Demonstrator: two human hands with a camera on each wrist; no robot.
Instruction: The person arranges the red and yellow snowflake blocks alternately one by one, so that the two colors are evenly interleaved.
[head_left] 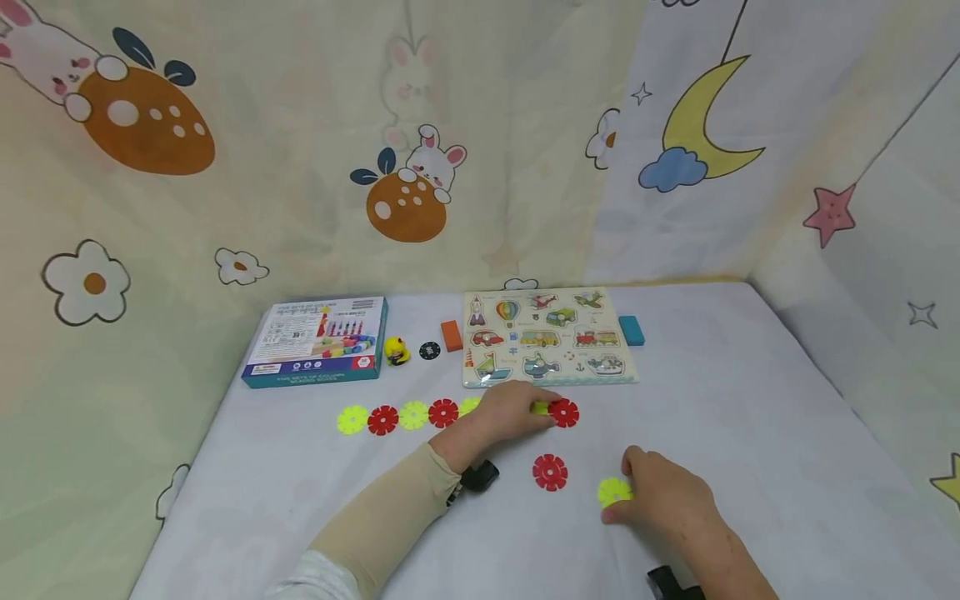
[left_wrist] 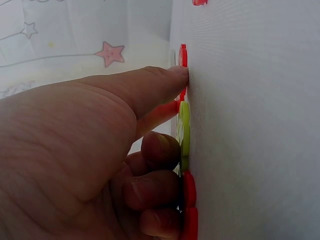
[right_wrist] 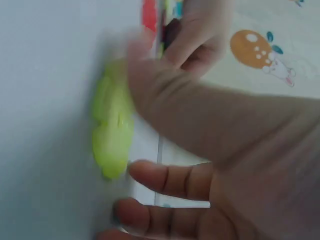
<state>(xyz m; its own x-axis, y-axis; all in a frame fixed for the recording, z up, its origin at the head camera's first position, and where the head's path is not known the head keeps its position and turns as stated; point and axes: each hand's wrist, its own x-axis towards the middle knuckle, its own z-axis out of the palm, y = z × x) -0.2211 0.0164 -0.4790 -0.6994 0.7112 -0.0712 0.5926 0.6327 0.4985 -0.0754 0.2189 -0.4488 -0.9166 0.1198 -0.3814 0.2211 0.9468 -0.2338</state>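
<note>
Flower-shaped notched plastic discs lie in a row, yellow-green (head_left: 352, 420) alternating with red (head_left: 383, 420). My left hand (head_left: 513, 411) reaches over the row and covers part of it. Its thumb and index finger pinch the red disc (head_left: 566, 412) at the right end; the left wrist view has the thumb on that disc (left_wrist: 183, 54), beside a yellow-green one (left_wrist: 185, 125). Lower right, my right hand (head_left: 675, 500) holds a yellow-green disc (head_left: 613, 492) by its edges between thumb and fingers, blurred in the right wrist view. A loose red disc (head_left: 550, 472) lies between the hands.
Behind the row stand a flat box (head_left: 315, 342), a small yellow duck figure (head_left: 396, 351), a black round chip (head_left: 430, 351), an orange block (head_left: 452, 336), a vehicle puzzle board (head_left: 547, 337) and a blue block (head_left: 632, 331). Patterned cloth walls (head_left: 510, 167) rise behind the white table.
</note>
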